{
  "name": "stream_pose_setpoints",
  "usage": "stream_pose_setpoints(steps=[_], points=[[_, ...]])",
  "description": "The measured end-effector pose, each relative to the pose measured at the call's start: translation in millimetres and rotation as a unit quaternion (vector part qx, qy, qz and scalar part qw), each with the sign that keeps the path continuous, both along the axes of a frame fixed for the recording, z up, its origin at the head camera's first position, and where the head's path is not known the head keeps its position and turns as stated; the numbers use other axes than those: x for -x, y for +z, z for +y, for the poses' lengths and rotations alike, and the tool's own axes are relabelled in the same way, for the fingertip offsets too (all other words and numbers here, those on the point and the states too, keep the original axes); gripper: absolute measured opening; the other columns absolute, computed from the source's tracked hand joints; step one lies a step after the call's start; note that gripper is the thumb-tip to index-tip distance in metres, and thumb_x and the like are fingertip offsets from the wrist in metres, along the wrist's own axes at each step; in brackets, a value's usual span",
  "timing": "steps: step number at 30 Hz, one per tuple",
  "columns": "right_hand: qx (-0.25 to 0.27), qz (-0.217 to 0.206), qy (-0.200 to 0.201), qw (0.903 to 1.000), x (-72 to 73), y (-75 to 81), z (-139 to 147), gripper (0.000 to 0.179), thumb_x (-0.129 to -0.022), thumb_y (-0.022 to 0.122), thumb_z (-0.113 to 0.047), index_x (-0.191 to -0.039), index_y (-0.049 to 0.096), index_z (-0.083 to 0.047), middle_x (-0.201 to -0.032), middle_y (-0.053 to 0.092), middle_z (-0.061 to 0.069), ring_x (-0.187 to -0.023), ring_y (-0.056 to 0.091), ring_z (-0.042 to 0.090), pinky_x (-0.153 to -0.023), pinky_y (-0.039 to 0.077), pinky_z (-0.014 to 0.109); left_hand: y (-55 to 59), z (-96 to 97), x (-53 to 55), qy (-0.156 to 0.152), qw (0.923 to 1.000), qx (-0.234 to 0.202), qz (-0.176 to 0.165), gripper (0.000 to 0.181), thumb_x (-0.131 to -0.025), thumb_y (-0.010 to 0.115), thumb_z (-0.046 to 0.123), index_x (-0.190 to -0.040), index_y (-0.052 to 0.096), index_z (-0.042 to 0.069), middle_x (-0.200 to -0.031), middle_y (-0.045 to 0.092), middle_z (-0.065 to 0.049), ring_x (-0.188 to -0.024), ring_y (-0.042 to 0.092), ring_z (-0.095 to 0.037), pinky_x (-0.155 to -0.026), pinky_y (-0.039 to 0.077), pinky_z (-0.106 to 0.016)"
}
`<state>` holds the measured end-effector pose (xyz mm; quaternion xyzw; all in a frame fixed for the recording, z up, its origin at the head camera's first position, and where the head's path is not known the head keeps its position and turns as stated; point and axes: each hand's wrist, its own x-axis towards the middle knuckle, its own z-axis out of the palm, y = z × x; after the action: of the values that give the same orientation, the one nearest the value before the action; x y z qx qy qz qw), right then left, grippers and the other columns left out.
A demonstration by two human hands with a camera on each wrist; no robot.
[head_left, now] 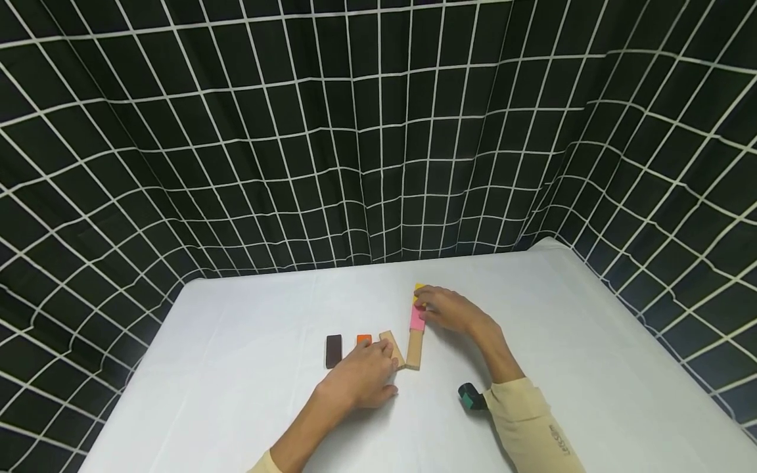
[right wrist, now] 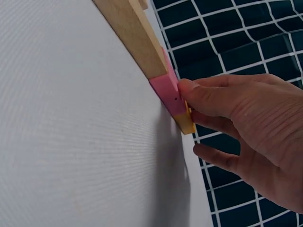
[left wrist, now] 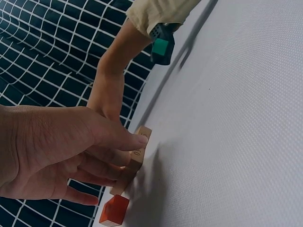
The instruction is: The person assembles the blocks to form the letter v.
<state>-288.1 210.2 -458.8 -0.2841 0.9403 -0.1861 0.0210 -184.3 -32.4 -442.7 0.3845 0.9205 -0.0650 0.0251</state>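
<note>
In the head view, my left hand (head_left: 363, 374) rests its fingertips on a slanted plain wooden block (head_left: 390, 343), its thumb held lower. Printing shows on that block's end (left wrist: 137, 152) in the left wrist view. My right hand (head_left: 454, 309) reaches over the far end of a row, where its fingers touch a yellow block (head_left: 420, 286). Its thumb lies against the pink block (head_left: 417, 320). Another plain wooden block (head_left: 414, 349) forms the near end of this row and meets the slanted block at a corner.
Left of the slanted block lies an orange block (head_left: 363, 339), partly covered by the left hand. A dark brown block (head_left: 334, 351) stands apart further left. All lie on a white-covered table (head_left: 236, 368), with black gridded curtains (head_left: 378, 131) around it. A black wrist device (head_left: 471, 397) hangs beside the right sleeve.
</note>
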Motion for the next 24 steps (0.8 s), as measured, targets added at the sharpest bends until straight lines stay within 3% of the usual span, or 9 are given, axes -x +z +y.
stream_pose_setpoints(steps=[13, 24], points=[[0.014, 0.012, -0.004, 0.9998, -4.6, -7.8, 2.1, 0.017, -0.095, 0.073, -0.005, -0.112, 0.074, -0.005, -0.137, 0.068, 0.014, -0.131, 0.064, 0.036, -0.111, 0.053, 0.05, -1.2, 1.2, -5.4, 0.006, 0.9996, -0.02, -0.019, 0.049, -0.094, 0.073, 0.044, -0.133, 0.073, 0.013, -0.149, 0.063, -0.01, -0.144, 0.057, -0.024, -0.118, 0.049, -0.044], [0.001, 0.043, 0.001, 0.9991, -4.5, -6.6, 0.6, 0.015, -0.092, 0.077, -0.008, -0.107, 0.077, -0.008, -0.128, 0.072, 0.01, -0.123, 0.068, 0.03, -0.106, 0.057, 0.047, -0.5, 2.1, -5.2, 0.007, 0.9997, -0.02, -0.013, 0.049, -0.094, 0.074, 0.044, -0.131, 0.073, 0.012, -0.148, 0.064, -0.011, -0.143, 0.058, -0.024, -0.117, 0.05, -0.044]])
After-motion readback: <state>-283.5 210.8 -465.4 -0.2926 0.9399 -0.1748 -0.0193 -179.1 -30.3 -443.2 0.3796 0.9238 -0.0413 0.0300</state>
